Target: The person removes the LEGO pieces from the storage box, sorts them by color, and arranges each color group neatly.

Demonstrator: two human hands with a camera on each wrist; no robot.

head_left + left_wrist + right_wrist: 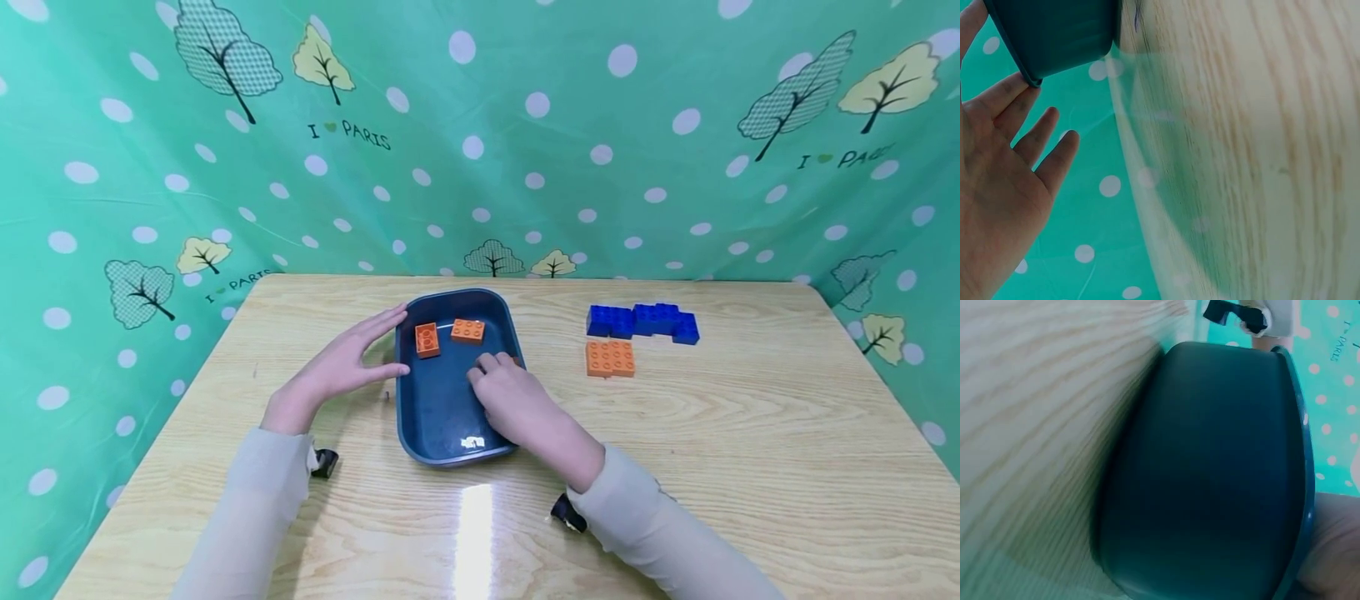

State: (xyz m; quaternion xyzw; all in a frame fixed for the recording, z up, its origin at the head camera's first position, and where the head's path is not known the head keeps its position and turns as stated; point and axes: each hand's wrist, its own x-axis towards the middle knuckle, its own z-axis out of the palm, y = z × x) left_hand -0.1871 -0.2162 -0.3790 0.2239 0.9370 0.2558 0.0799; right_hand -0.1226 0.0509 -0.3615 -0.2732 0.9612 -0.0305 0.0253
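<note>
A dark blue tray (442, 421) lies on the table. Inside it, two orange building bricks are in plain view, one at the left wall (427, 340) and another near the far end (468, 331). My left hand (347, 360) touches the tray's left rim with spread, fairly straight fingers; the left wrist view shows fingertips against the rim. My right hand (517, 404) reaches over the right rim into the tray, its fingers bent downward. Beside those fingers a sliver of orange (516, 361) shows; the hand hides the rest, so whether it is gripped is unclear.
Several blue bricks (643, 320) stand in a row on the table right of the tray. Just in front of them sit orange bricks (610, 358) side by side. A green patterned cloth (570, 183) hangs behind the wooden table (750, 433).
</note>
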